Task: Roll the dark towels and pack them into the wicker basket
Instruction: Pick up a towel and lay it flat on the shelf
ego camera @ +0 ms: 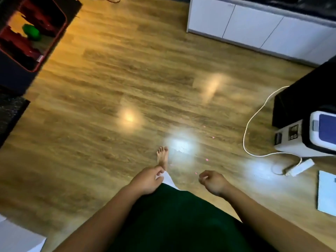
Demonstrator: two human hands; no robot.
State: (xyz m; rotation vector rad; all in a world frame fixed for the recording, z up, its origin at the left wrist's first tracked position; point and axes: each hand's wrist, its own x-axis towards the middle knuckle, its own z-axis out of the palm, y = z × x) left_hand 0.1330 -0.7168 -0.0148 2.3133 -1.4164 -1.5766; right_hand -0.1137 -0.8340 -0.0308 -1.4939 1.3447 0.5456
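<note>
Taking the bare foot point(162, 157) near the lower middle as the landmark and reading leftward first: far up and left of it, at the top corner, sits a red-rimmed bin point(61, 31) holding dark red cloth and a green ball point(31, 32); whether that bin is the wicker basket I cannot tell, since no weave is visible, and whether the cloth in it counts as dark towels is equally unclear. The open wood floor point(112, 84) between the bin and the foot is blurred and carries only glare spots. Just below and left of the foot is the left hand point(148, 180), fingers loosely curled and gripping nothing. Directly below the foot a dark green cloth point(174, 219) fills the bottom centre between the forearms; it may be a garment or a towel on the lap, and the frame does not settle which. Just right of the foot, the right hand point(213, 180) is also half-curled and empty. Well to the right of the foot lie a white cable point(252, 128), a white appliance point(305, 135) and a power strip point(300, 167), with white cabinets point(254, 26) far above. Judging from this, nothing is clearly rolled or packed: no towel is in either hand, no roll is visible, and the whole job appears to lie ahead or out of view.
</note>
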